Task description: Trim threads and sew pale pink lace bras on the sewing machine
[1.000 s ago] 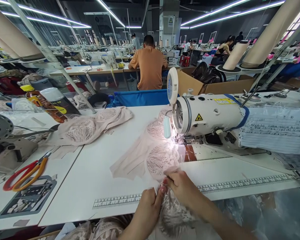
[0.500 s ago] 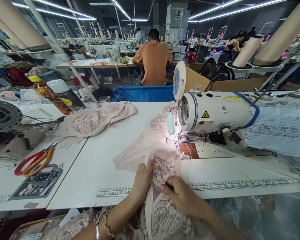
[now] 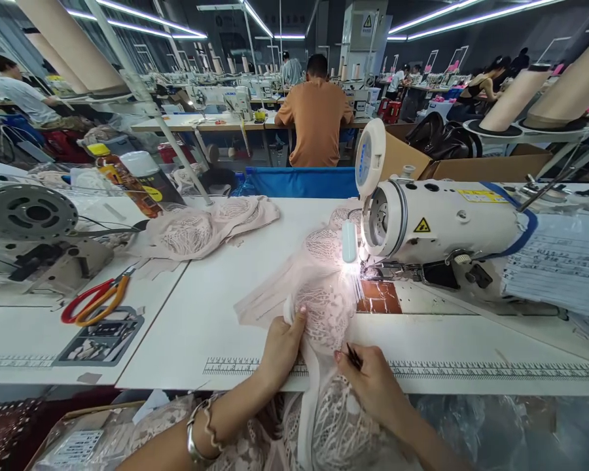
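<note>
A pale pink lace bra (image 3: pixel 326 314) stretches from the lit needle area of the sewing machine (image 3: pixel 429 219) down over the table's front edge. My left hand (image 3: pixel 283 343) is closed on the left edge of its nearer cup, thumb on top. Just right of the cup's lower end, my right hand (image 3: pixel 370 376) is closed around a small, dark, pointed tool (image 3: pixel 354 356), whose kind I cannot make out. Its fingertips are at the fabric's edge. More lace cups (image 3: pixel 343 412) hang below the table edge. The small lamp (image 3: pixel 349 242) hides part of the needle area.
Left on the table lie another lace bra (image 3: pixel 191 232), scissors (image 3: pixel 98 301) with red and orange handles, and a grey tray (image 3: pixel 101 337) of small parts. A second machine (image 3: pixel 34 222) stands far left. A printed ruler (image 3: pixel 471 370) runs along the front edge. A person (image 3: pixel 317 118) sits ahead.
The nearer lace cup has moved forward, closer to the needle area. My right hand has shifted right, and more of the dark tool shows. The camera view has turned slightly left.
</note>
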The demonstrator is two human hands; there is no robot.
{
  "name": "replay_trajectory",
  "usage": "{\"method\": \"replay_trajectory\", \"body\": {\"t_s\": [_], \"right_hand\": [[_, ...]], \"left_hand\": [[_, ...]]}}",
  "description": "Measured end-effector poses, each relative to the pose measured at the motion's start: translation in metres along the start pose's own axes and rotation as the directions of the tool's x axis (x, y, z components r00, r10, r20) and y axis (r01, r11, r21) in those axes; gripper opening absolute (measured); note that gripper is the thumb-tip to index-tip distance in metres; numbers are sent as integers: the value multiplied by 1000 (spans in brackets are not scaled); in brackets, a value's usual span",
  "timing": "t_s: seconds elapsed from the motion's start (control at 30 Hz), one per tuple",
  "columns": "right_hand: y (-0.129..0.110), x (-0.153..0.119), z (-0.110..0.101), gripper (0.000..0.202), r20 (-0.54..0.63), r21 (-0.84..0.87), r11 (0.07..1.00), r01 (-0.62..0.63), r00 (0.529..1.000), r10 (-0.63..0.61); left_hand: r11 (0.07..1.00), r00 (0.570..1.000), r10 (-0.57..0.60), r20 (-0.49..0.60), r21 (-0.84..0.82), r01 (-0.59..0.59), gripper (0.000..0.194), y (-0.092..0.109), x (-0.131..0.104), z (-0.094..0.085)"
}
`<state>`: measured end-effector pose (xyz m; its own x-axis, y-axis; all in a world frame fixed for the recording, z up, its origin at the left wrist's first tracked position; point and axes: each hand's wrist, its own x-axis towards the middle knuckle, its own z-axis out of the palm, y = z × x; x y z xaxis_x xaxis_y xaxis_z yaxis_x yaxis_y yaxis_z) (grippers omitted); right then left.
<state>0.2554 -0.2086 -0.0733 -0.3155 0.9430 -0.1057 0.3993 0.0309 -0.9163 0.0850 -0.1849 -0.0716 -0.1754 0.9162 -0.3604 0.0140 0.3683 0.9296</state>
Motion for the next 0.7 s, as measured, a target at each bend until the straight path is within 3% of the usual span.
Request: {"method": "replay_trajectory", "body": {"t_s": [0.13, 0.17, 0.27, 0.33, 0.37, 0.4, 0.43, 0.47, 0.5, 0.53, 0.57, 0.6, 0.63, 0.7], "right_hand": [[-1, 5, -9, 36, 95, 28, 988, -153, 984, 149], [-1, 5, -11, 37, 116, -2, 989, -148, 982, 147], [-2, 1, -21, 37, 132, -176, 976, -131, 979, 155], [-5, -3, -31, 33, 123, -323, 940, -113, 979, 160], [-8, -4, -37, 31, 129, -394, 914, -97, 979, 160], [-12, -3, -44, 31, 145, -464, 883, -74, 977, 159], [-17, -2, -53, 31, 173, -527, 849, -46, 972, 159], [-23, 1, -63, 30, 210, -577, 817, -12, 964, 163], [-30, 5, -74, 28, 257, -610, 792, 25, 952, 168], [-36, 9, -87, 25, 311, -631, 773, 66, 934, 174], [-41, 14, -101, 23, 368, -638, 761, 117, 914, 168], [-43, 18, -116, 19, 415, -648, 741, 176, 897, 150], [-43, 23, -129, 18, 444, -677, 698, 232, 886, 137], [-35, 31, -150, 23, 384, -778, 575, 253, 916, 117]], "left_hand": [[965, 972, 143, 187, -246, -94, 43, 14, 30, -8], [953, 965, 191, 180, -271, -138, 51, 22, 41, -15], [977, 976, 212, -56, -28, -213, 80, 44, 73, -42], [967, 944, 249, -217, 108, -230, 82, 51, 84, -56], [942, 912, 320, -256, 190, -277, 77, 51, 86, -58], [887, 869, 431, -245, 291, -358, 68, 49, 85, -56], [778, 812, 567, -136, 412, -474, 55, 45, 81, -49], [599, 723, 687, 74, 506, -621, 42, 40, 76, -39], [377, 586, 729, 353, 508, -775, 30, 34, 70, -25], [171, 395, 649, 650, 382, -908, 25, 28, 63, -9], [34, 214, 527, 822, 231, -972, 25, 22, 56, 7], [-45, 111, 437, 893, 145, -988, 29, 18, 50, 23], [-97, 80, 391, 917, 127, -987, 37, 15, 46, 37], [-141, 125, 391, 912, 194, -971, 45, 12, 42, 57]]}}
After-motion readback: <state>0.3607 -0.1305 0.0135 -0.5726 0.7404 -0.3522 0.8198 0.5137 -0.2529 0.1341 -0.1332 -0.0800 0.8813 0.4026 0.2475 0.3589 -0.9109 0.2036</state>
